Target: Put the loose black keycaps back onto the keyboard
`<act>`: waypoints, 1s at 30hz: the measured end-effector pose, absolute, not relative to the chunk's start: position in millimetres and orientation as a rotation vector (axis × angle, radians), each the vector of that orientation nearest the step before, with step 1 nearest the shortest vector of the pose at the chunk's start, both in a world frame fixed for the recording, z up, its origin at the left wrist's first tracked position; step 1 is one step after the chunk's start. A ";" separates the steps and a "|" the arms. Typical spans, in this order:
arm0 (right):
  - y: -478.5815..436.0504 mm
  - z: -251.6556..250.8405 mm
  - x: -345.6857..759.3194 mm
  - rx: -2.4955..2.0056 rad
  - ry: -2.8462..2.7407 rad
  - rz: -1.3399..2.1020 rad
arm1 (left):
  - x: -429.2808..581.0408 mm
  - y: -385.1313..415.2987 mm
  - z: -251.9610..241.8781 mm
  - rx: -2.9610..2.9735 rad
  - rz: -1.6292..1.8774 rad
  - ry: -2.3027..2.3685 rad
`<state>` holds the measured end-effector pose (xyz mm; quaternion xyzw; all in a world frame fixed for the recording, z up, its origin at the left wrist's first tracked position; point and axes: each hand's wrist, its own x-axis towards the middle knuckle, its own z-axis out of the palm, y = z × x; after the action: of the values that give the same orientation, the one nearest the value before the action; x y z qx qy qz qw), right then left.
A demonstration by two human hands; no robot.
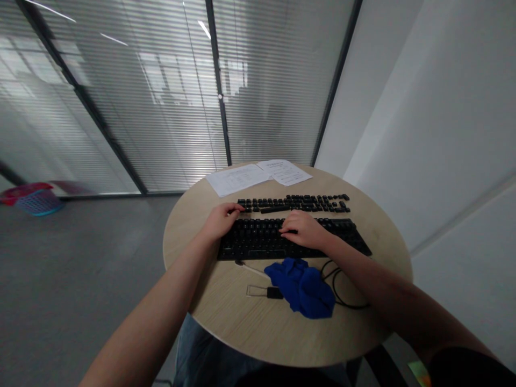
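Note:
A black keyboard lies across the middle of a round wooden table. Behind it sits a row of loose black keycaps. My left hand rests at the keyboard's far left corner, its fingers curled and pinched by the end of the keycap row; what they hold is too small to see. My right hand lies on the keys near the keyboard's centre, fingers bent down onto them.
A crumpled blue cloth lies in front of the keyboard, beside a small wire keycap puller and a looped black cable. Two paper sheets lie at the far edge. Glass partitions with blinds stand behind; a basket sits on the floor at left.

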<state>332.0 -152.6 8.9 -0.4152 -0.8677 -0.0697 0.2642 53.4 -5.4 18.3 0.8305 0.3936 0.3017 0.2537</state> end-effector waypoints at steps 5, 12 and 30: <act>-156.5 15.4 329.0 -1.147 -2.375 -0.163 | 54.0 -3.4 16.2 2.264 0.815 1.080; -158.8 24.2 319.1 -1.373 -2.376 -0.122 | 55.7 -5.8 16.8 2.301 0.800 1.060; -166.3 39.4 308.8 -1.742 -2.362 0.031 | 59.2 -11.7 18.5 2.345 0.742 1.059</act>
<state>308.8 -166.3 39.4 -0.5904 -0.8004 0.0104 0.1029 59.2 -11.7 18.5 0.8522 0.3849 0.2696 0.2299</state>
